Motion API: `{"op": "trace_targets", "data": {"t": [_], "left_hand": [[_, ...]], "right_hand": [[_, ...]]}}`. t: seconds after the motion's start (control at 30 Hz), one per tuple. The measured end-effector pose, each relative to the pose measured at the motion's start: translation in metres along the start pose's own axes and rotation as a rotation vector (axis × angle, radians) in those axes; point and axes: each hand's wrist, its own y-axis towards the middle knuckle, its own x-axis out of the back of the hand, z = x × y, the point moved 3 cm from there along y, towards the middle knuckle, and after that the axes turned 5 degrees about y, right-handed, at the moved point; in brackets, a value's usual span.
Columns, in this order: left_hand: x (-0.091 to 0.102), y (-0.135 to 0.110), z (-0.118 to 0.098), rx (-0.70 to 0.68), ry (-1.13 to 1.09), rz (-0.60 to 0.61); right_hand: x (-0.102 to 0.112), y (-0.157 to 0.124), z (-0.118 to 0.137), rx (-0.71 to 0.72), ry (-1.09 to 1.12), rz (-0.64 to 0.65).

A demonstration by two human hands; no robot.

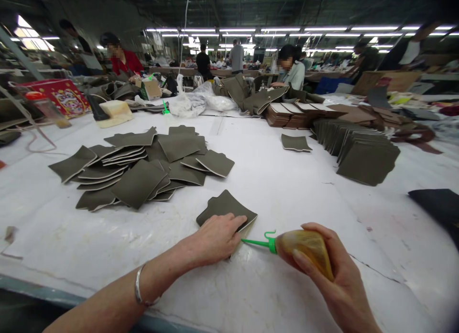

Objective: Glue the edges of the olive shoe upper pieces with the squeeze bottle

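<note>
My left hand (pixel 220 235) is on a dark olive leather piece (pixel 225 205), its fingers closed on the near edge and the index finger lying across the top. A paler strip shows along that edge; the thumb is mostly hidden. My right hand (pixel 340 271) is wrapped around a squeeze bottle (pixel 304 249) of amber liquid that looks like glue. The bottle is tilted on its side. Its thin green nozzle (pixel 255 242) points left, its tip right beside my left fingers and the piece's edge.
A loose pile of olive pieces (pixel 139 172) lies at left on the white tabletop (pixel 265 189). A fanned stack (pixel 369 153) stands at right, near a single piece (pixel 296 142). Brown stacked parts (pixel 287 115), plastic bags (pixel 204 101) and a red box (pixel 59 97) are further back. Several people work beyond.
</note>
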Motion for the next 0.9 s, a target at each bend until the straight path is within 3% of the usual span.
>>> {"op": "trace_targets", "data": {"t": [0.13,0.3,0.47,0.57,0.67,0.73,0.83,0.9], "left_hand": [[-0.0012,0.0014,0.0008,0.003,0.008,-0.002],[-0.0026,0.001,0.0005,0.004,0.009,-0.008],[-0.0039,0.0011,0.0005,-0.008,0.007,-0.012],[-0.0053,0.0022,0.0018,-0.005,0.009,-0.012],[-0.0058,0.0027,0.0017,-0.017,0.005,-0.019],[-0.0053,0.0026,0.0012,-0.019,0.001,-0.031],[-0.0045,0.0025,0.0008,-0.02,-0.004,-0.04],[-0.0045,0.0028,0.001,-0.026,-0.001,-0.037]], "right_hand": [[-0.0035,-0.003,0.0002,-0.061,0.067,0.051],[-0.0013,-0.002,-0.0037,0.017,0.005,0.02],[-0.0018,-0.0031,-0.0061,0.035,0.053,0.115],[0.0029,-0.0008,-0.0074,0.049,0.001,0.075],[0.0049,-0.0007,-0.0073,0.122,-0.039,0.04],[0.0029,-0.0029,-0.0068,0.173,-0.028,0.088],[0.0014,-0.0049,-0.0083,0.174,-0.026,0.126],[0.0028,-0.0038,-0.0096,0.158,-0.053,0.078]]}}
